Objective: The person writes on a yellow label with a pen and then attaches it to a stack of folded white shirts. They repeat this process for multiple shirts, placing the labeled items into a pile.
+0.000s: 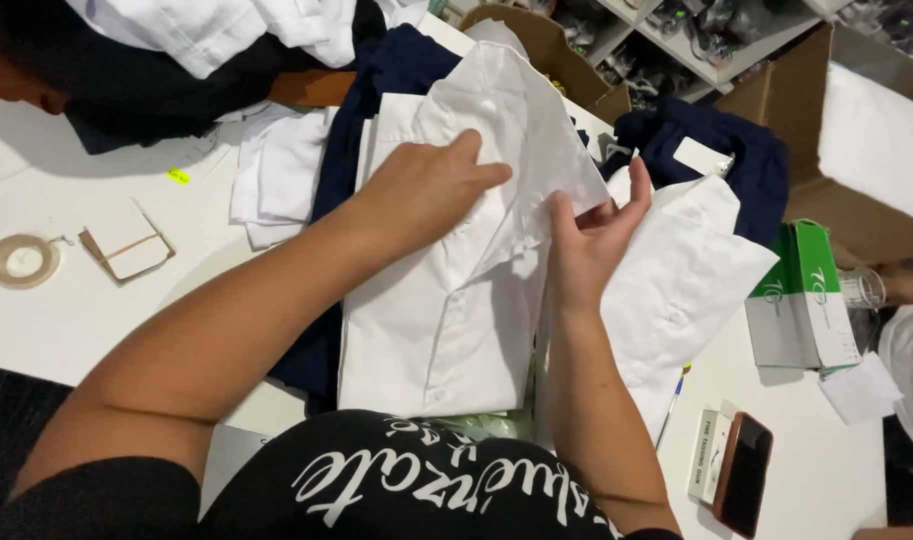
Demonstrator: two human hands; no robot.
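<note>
A white buttoned shirt (447, 320) lies folded on the white table in front of me, over a dark navy garment (337, 180). My left hand (422, 190) presses flat on the shirt's chest near the collar, fingers closed together on the cloth. My right hand (587, 240) grips the shirt's right edge, thumb and fingers pinching a raised fold of the fabric. Another white shirt (687, 280) lies just to the right of that hand.
A tape roll (22, 262) and small card tags (127, 245) lie at the left. A green and white box (802, 295), a phone (745, 472) and a small white box (707, 455) sit at the right. Cardboard boxes (777, 95) and piled clothes (177, 60) line the far side.
</note>
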